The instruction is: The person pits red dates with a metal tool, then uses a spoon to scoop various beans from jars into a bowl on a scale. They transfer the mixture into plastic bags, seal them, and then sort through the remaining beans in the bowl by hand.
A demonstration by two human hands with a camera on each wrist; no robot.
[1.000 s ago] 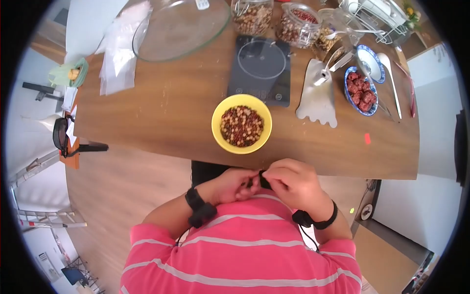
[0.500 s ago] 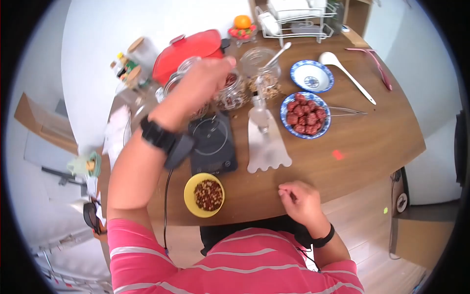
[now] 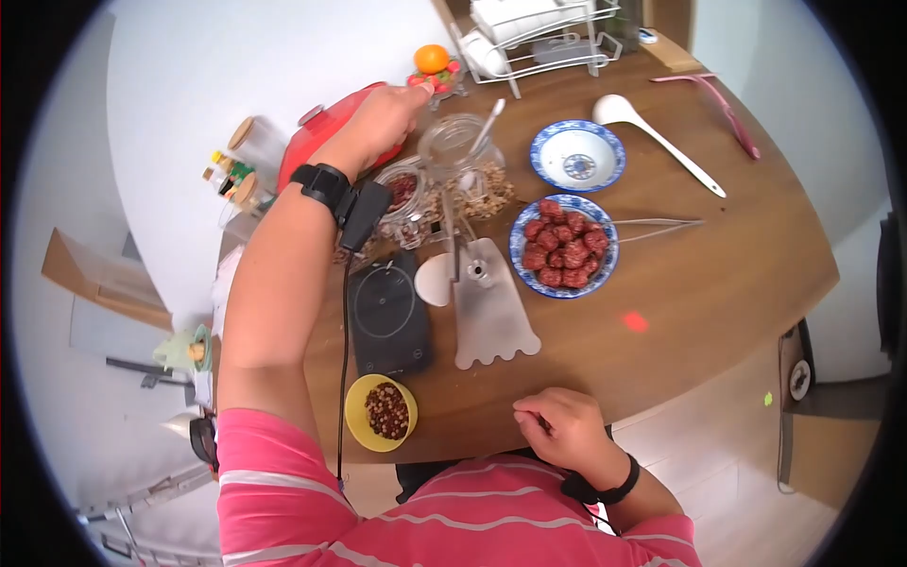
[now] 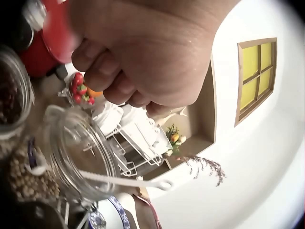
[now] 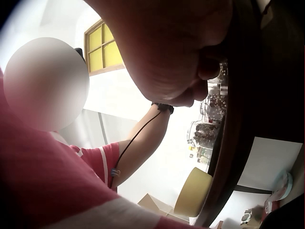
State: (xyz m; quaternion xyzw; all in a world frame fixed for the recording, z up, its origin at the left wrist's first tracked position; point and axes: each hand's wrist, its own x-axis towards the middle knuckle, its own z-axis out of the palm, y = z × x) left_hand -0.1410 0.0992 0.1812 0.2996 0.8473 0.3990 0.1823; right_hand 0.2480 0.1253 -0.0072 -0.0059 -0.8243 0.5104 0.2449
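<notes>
My left hand (image 3: 385,123) is stretched out over the back of the table, between the red pot (image 3: 321,128) and a small dish of strawberries with an orange (image 3: 432,60). The left wrist view shows its fingers (image 4: 102,69) curled toward the palm, with nothing visible in them. Below it stand glass jars, one holding red beans (image 3: 402,189), another an open jar (image 3: 463,142) with a white spoon (image 3: 487,128). My right hand (image 3: 565,427) lies at the front edge, fingers loosely curled, nothing in it. A yellow bowl (image 3: 354,416) of mixed beans stands at the front left.
A dark induction cooker (image 3: 387,317) and a grey scalloped stand (image 3: 496,317) occupy the middle. To their right are a bowl of reddish meatballs (image 3: 562,250) with tongs (image 3: 657,227), an empty patterned bowl (image 3: 605,161) and a white ladle (image 3: 675,156). A dish rack (image 3: 539,66) stands behind.
Both hands were together at the waist a second ago. The left has since reached up over the jars and a little farther back; the right has moved to the table's front edge. The head view has shifted.
</notes>
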